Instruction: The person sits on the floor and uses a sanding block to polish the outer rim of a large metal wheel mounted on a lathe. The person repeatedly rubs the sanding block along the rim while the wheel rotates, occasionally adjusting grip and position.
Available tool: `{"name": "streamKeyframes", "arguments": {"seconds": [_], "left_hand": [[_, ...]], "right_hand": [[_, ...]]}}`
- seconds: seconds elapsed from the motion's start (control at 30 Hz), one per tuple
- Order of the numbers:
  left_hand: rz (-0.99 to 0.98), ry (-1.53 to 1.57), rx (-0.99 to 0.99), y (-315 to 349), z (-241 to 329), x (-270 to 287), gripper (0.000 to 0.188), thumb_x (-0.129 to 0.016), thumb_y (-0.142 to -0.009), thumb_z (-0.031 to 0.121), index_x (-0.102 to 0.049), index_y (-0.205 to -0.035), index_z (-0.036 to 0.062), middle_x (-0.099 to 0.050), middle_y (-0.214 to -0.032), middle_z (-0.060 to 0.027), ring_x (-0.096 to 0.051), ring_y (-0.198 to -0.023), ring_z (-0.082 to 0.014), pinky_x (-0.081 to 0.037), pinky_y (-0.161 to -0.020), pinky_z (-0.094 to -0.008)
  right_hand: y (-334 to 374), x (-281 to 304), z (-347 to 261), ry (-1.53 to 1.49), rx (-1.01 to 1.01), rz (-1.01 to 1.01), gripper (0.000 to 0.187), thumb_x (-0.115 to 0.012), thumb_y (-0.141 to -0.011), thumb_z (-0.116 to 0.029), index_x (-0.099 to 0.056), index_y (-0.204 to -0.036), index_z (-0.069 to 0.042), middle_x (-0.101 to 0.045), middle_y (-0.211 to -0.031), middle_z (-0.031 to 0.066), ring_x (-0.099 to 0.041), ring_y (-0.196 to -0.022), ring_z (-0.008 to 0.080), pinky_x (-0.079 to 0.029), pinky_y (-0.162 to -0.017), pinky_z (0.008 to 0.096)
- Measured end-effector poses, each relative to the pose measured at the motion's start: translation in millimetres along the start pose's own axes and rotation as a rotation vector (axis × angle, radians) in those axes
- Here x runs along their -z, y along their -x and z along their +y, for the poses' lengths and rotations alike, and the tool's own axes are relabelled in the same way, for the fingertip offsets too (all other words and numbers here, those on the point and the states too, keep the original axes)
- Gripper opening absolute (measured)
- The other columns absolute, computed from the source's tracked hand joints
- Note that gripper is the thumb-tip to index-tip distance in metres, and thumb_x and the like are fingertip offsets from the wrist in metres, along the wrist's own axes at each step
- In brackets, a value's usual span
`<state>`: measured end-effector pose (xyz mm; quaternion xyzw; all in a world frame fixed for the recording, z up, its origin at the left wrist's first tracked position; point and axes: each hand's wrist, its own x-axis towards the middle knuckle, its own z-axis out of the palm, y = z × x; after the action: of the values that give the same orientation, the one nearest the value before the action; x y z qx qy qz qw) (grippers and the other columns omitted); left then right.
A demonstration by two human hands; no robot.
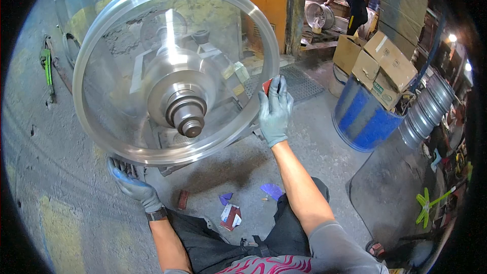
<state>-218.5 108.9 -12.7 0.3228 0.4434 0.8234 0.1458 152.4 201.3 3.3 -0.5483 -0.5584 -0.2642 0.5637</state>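
A shiny metal wheel rim [267,35] is mounted on a stepped metal spindle [185,111]; its blurred middle suggests that it is spinning. My right hand [275,114], in a grey glove, pinches a reddish piece of sandpaper [266,87] at the rim's right edge. Under the rim's lower left edge is my left hand [133,185], gloved too, with its fingers stretched out and their dark tips close to the metal. Whether those fingertips touch the rim I cannot tell. Nothing shows in that hand.
Sandpaper scraps [231,216] and a purple piece [272,191] lie on the floor by my legs. Cardboard boxes [383,61] top a blue drum [362,116] at right, beside stacked metal rims [428,109]. Behind, another person [352,5] bends over a wheel.
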Motion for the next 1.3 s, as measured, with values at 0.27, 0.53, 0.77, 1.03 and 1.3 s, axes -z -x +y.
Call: {"name": "streamKeyframes", "arguments": {"seconds": [0.27, 0.53, 0.77, 1.03, 1.3], "left_hand": [[-0.011, -0.001, -0.029, -1.9, -4.1, 2.3, 0.065, -0.034, -0.11, 0.047, -0.034, -0.157, 0.0031, -0.04, -0.158, -0.0179, -0.042, -0.143, -0.0336, -0.034, -0.117, -0.0475], [-0.01, 0.001, -0.042, -1.4, -3.6, 2.8, 0.065, -0.033, -0.11, 0.048, -0.034, -0.157, 0.0025, -0.038, -0.159, -0.0184, -0.041, -0.144, -0.0334, -0.035, -0.117, -0.0471], [-0.021, 0.011, -0.025, -3.0, -8.2, 5.6, 0.066, -0.034, -0.11, 0.047, -0.033, -0.157, 0.0018, -0.037, -0.16, -0.0184, -0.04, -0.145, -0.0331, -0.035, -0.117, -0.0461], [-0.028, 0.021, -0.041, -2.7, -8.0, 9.6, 0.066, -0.035, -0.11, 0.046, -0.034, -0.156, -0.0008, -0.037, -0.16, -0.0186, -0.039, -0.145, -0.0328, -0.034, -0.118, -0.0459], [-0.026, 0.083, -0.069, -3.6, -13.7, 7.9, 0.064, -0.035, -0.111, 0.042, -0.034, -0.155, -0.0037, -0.036, -0.16, -0.0202, -0.038, -0.146, -0.0322, -0.031, -0.12, -0.0456]], "right_hand": [[0.5, -4.6, 4.2, 0.005, 0.022, 0.043, 0.061, -0.069, -0.094, -0.017, -0.05, -0.15, -0.006, -0.054, -0.145, 0.0255, -0.057, -0.11, 0.0408, -0.046, -0.098, 0.0455], [0.0, -8.5, 7.3, -0.031, -0.066, 0.004, 0.064, -0.07, -0.095, -0.016, -0.045, -0.154, -0.007, -0.046, -0.154, 0.0222, -0.056, -0.119, 0.0418, -0.045, -0.103, 0.0452], [-5.2, -7.8, 6.8, -0.078, -0.054, 0.025, 0.063, -0.07, -0.096, -0.016, -0.046, -0.154, -0.007, -0.047, -0.155, 0.0214, -0.055, -0.126, 0.0393, -0.044, -0.105, 0.0434], [-6.7, 0.2, -2.7, -0.243, -0.139, -0.033, 0.057, -0.066, -0.098, -0.019, -0.049, -0.15, -0.002, -0.054, -0.148, 0.022, -0.054, -0.129, 0.0409, -0.043, -0.106, 0.0447], [-3.1, -1.6, 6.6, -0.206, -0.13, -0.042, 0.058, -0.065, -0.098, -0.017, -0.047, -0.152, -0.005, -0.048, -0.155, 0.0195, -0.048, -0.139, 0.0354, -0.04, -0.11, 0.0437]]}}
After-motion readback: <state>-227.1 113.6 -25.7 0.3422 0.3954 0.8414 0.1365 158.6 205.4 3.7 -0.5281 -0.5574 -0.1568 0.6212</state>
